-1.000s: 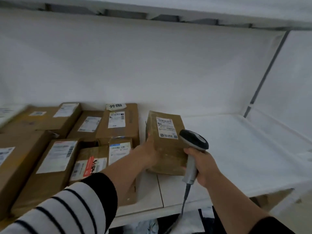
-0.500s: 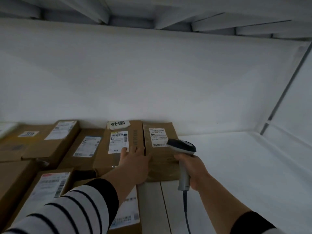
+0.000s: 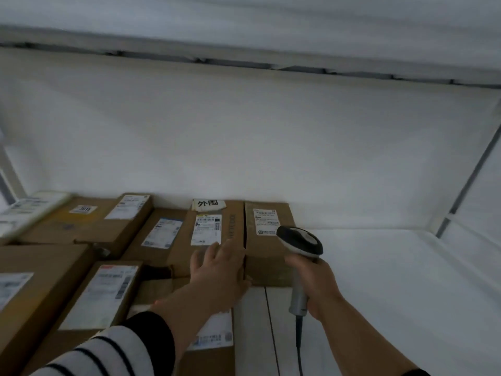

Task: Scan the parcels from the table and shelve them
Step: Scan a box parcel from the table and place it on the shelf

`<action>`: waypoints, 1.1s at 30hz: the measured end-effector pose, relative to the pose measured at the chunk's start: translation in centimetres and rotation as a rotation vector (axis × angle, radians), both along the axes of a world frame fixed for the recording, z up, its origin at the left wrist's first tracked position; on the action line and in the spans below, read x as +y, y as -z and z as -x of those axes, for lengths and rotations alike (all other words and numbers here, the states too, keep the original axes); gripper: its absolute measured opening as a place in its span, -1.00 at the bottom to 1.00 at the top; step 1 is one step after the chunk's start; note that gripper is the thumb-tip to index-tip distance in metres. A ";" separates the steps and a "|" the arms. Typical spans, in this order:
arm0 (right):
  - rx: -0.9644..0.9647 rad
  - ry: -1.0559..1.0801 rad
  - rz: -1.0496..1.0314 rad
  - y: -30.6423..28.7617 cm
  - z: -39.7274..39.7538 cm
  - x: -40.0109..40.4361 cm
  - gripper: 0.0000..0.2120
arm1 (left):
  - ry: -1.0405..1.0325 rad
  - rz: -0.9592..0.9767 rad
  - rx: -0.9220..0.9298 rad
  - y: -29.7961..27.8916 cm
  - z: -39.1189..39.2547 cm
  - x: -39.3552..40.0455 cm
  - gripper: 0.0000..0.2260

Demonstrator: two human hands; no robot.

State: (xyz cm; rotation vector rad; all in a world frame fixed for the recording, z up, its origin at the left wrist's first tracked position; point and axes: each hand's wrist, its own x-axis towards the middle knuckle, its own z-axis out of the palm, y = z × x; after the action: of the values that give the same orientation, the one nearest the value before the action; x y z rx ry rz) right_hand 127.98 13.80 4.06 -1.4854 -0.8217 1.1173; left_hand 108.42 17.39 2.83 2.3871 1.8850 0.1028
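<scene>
Two hands in view, both reaching onto a white shelf (image 3: 379,267). Closest to the camera is the striped sleeve (image 3: 113,351) on the left arm, black and white bands with a dark cuff. The left hand (image 3: 221,270) has its grip spread, fingers straight and fanned out, lying flat against the brown boxes right at the seam where two of them meet. The right hand (image 3: 315,280) has its grip wrapped tight round the handle of one barcode scanner (image 3: 299,256), grey handle with a black-and-white head, and its cord (image 3: 299,346) hangs straight down from the bottom.

One parcel (image 3: 267,240) sits at the right end of the row, pushed back against the rear wall of the shelf, label facing up, touching the taller box (image 3: 214,234) to its left. That taller box has a white tag with black characters at its back edge.

Left of those I count roughly six more brown cardboard boxes packed together, most with a white shipping label on top, though the near ones are blurry and partly hidden by the arm, so the count is loose. One flat white package (image 3: 29,210) lies at the far left.

Above everything is the underside of the next shelf board.
</scene>
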 end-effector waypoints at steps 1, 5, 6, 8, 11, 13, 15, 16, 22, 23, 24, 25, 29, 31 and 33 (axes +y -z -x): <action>0.051 -0.038 0.021 -0.5 0.3 -1.0 -0.86 | -0.027 -0.011 -0.025 -0.2 0.5 -1.4 -0.38; 0.199 -0.269 0.115 -2.0 2.6 -5.9 -0.91 | -0.112 -0.025 -0.135 -1.0 2.9 -7.3 -0.43; 0.184 -0.325 0.129 -2.1 3.4 -7.3 -0.94 | -0.133 -0.038 -0.177 -1.2 3.6 -8.9 -0.44; 0.125 -0.417 0.126 -2.2 5.4 -9.7 -0.94 | -0.154 -0.092 -0.261 -1.3 5.3 -12.0 -0.50; 0.025 -0.524 0.099 -2.4 8.9 -12.9 -0.90 | -0.201 -0.118 -0.411 -1.3 8.8 -16.4 -0.64; -0.024 -0.597 0.095 -2.6 11.5 -14.7 -0.89 | -0.268 -0.074 -0.501 -1.4 11.7 -19.0 -0.71; -0.075 -0.676 0.084 -2.7 14.4 -16.2 -0.86 | -0.348 -0.028 -0.614 -1.5 15.3 -21.2 -0.80; -0.109 -0.708 0.077 -2.8 16.0 -16.8 -0.83 | -0.383 -0.014 -0.650 -1.5 17.2 -22.2 -0.84; -0.234 -0.819 0.000 -3.3 30.0 -20.8 -0.73 | -0.628 -0.003 -0.812 -0.5 31.9 -29.0 -0.79; -0.235 -0.816 -0.021 -3.2 32.9 -21.4 -0.71 | -0.673 -0.009 -0.845 -0.4 34.7 -30.3 -0.77; -0.229 -0.807 -0.037 -3.0 35.9 -22.0 -0.70 | -0.712 -0.009 -0.889 -0.2 37.6 -31.6 -0.76; -0.215 -0.792 -0.046 -2.8 38.9 -22.6 -0.70 | -0.746 -0.010 -0.929 -0.2 40.6 -32.9 -0.76; -0.153 -0.784 -0.076 -1.8 50.1 -24.7 -0.80 | -0.874 -0.022 -0.962 -0.1 52.0 -37.5 -0.76; -0.134 -0.806 -0.065 -0.9 55.2 -26.0 -0.82 | -0.936 -0.007 -0.998 0.1 57.0 -39.5 -0.74; -0.125 -0.820 -0.031 -0.1 59.7 -27.1 -0.76 | -0.992 -0.003 -1.036 0.2 61.1 -41.1 -0.72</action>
State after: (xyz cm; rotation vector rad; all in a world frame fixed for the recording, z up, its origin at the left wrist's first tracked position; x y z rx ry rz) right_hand 68.23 -13.32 4.12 -1.2091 -1.6083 1.5906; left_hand 47.35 -23.67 2.58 0.7732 2.1060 1.1080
